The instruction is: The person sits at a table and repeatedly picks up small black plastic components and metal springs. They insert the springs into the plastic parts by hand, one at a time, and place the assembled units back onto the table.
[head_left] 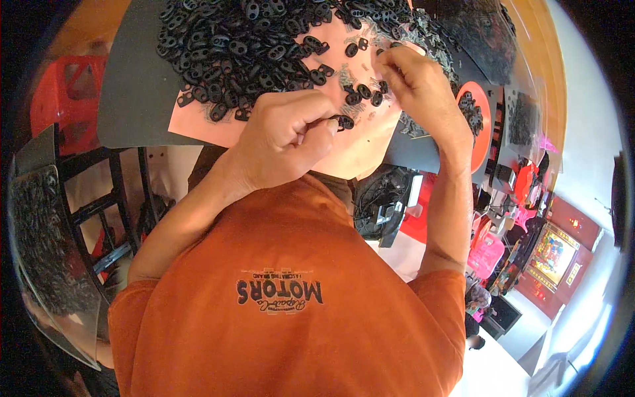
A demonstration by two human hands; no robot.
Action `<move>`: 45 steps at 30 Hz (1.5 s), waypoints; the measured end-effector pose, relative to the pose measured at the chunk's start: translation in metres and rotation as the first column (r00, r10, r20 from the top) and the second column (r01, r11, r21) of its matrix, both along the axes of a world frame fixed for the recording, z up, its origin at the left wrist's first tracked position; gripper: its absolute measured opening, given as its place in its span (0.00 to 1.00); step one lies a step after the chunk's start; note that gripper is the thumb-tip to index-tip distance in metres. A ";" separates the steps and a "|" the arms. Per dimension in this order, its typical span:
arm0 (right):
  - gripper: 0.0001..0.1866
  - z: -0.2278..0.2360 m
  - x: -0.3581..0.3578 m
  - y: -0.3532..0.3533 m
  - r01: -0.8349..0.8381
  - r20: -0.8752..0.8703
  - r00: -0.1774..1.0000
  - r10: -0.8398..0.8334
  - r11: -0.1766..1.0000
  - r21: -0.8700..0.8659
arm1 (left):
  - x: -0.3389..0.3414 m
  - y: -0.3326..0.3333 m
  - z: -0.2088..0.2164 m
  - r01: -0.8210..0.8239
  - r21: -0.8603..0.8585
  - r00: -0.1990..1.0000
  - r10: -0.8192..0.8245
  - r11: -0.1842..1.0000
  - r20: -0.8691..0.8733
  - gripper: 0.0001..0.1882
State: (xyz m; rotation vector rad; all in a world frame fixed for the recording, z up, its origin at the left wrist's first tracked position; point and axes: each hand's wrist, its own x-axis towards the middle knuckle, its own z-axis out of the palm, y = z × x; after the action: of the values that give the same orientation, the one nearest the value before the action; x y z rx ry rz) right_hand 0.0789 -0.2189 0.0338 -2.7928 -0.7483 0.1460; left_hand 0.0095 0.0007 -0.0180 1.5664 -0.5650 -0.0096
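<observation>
Black plastic cord-lock pieces (238, 46), oval with two holes, lie heaped on a pale pink sheet (198, 126) at the far left of the table. My left hand (288, 135) is closed at the sheet's near part, pinching one black cord-lock piece (344, 122) between thumb and forefinger. Farther away and to the right, my right hand (423, 86) is closed in a pinch; dark bits show at its fingertips, but what it holds is unclear. Several loose black pieces (364, 91) lie between the hands, among small silvery springs (347, 78).
More silvery springs (440, 56) are piled beyond my right hand. A round orange-red tray (486, 109) with black parts stands to the right of my right wrist. A red plastic stool (66, 86) is at the far left, beside the grey tabletop (132, 86).
</observation>
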 end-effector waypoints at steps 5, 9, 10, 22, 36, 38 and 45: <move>0.09 0.002 -0.004 0.019 -0.067 -0.016 0.997 0.070 0.990 0.128 | -0.001 0.000 0.000 0.001 -0.012 1.000 -0.001 1.000 -0.009 0.05; 0.05 0.001 -0.001 0.042 -0.190 0.022 0.982 0.189 0.971 0.147 | -0.001 -0.001 -0.002 -0.007 -0.029 1.000 0.007 1.000 -0.003 0.04; 0.06 -0.002 0.002 0.047 -0.184 0.038 0.983 0.181 0.974 0.128 | -0.001 -0.001 -0.002 -0.002 -0.025 1.000 0.001 1.000 -0.007 0.04; 0.08 0.003 0.015 0.077 -0.299 -0.037 0.954 0.299 0.927 -0.226 | -0.002 0.002 0.000 -0.012 -0.046 1.000 0.012 0.999 -0.001 0.05; 0.11 0.013 -0.004 0.015 -0.129 -0.024 0.991 0.128 0.990 -0.059 | -0.002 0.001 -0.002 -0.013 -0.011 1.000 0.013 1.000 -0.004 0.06; 0.13 0.014 -0.015 0.022 -0.088 -0.029 0.996 0.086 0.994 -0.067 | -0.002 0.001 -0.003 -0.022 -0.019 1.000 0.022 1.000 -0.005 0.06; 0.16 0.004 -0.005 0.008 -0.015 0.127 0.992 0.024 0.998 -0.067 | -0.001 0.005 -0.002 0.004 0.060 1.000 -0.004 0.998 0.003 0.06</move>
State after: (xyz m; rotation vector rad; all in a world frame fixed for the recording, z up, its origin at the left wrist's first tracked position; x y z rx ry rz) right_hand 0.0743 -0.2112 0.0380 -2.8801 -0.8150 -0.0055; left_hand 0.0087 0.0053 -0.0204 1.6240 -0.5748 -0.0270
